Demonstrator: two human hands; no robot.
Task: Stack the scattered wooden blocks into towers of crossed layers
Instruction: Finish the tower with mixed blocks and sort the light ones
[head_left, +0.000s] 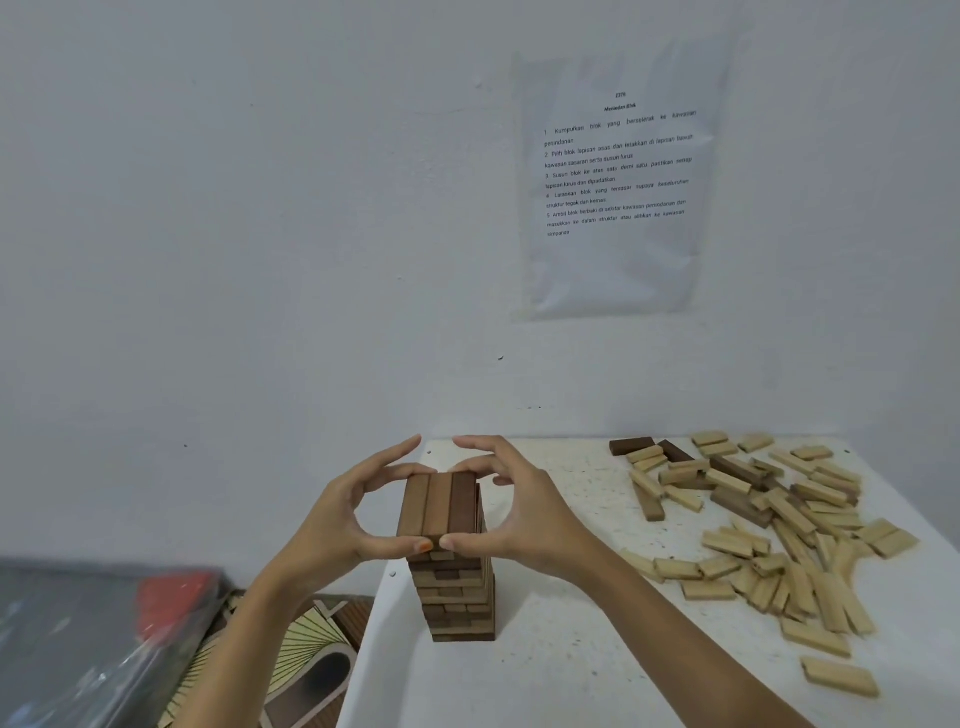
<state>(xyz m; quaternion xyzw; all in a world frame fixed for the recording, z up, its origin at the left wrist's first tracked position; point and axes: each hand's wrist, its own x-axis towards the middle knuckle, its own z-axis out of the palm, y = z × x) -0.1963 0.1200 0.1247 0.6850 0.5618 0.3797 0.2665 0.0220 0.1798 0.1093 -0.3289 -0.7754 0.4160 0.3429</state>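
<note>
Tower (457, 592) upright | top layer (439, 501) long axis points toward wall (260, 260)

1. The left hand (332, 519) and right hand (524, 514) pinch the top layer (439, 504) of the tower (457, 592), with the thumbs at its near end and the fingers at its far end.
2. Loose blocks (779, 530) lie on the table (571, 675), well to the right of the right fingers.

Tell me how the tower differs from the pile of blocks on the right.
The tower stands upright in crossed layers; the pile lies scattered flat. The tower is mostly brown; the pile is mostly pale. The left hand and right hand pinch the tower's top layer; nothing touches the pile. Both are wooden blocks on the white table.
</note>
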